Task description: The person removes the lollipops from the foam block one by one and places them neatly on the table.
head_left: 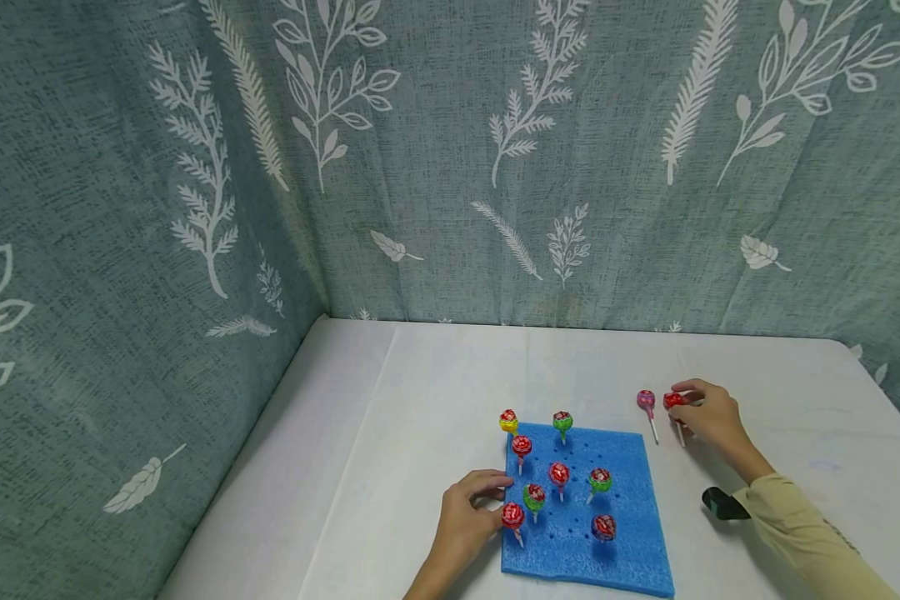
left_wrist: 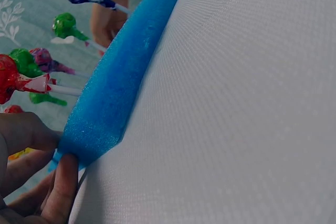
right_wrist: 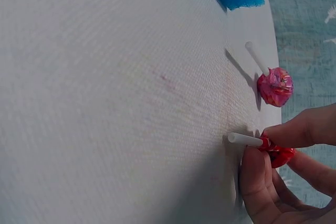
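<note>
My right hand (head_left: 708, 414) pinches a red lollipop (right_wrist: 282, 156) between thumb and fingers at the right of the table; its white stick points toward the camera in the right wrist view. Just left of it, a pink-purple lollipop (head_left: 646, 400) lies on the table. My left hand (head_left: 465, 512) grips the left edge of a blue foam board (head_left: 630, 567), thumb and fingers on either side of it in the left wrist view. Several wrapped lollipops stand by their sticks in the board, among them a red one (head_left: 558, 474), a green one (head_left: 600, 480) and a dark one (head_left: 603, 527).
A white cloth covers the table (head_left: 390, 433). Small holes dot the board's top. Green patterned curtains (head_left: 435, 150) hang behind and at the left. A dark object (head_left: 723, 504) sits by the right sleeve.
</note>
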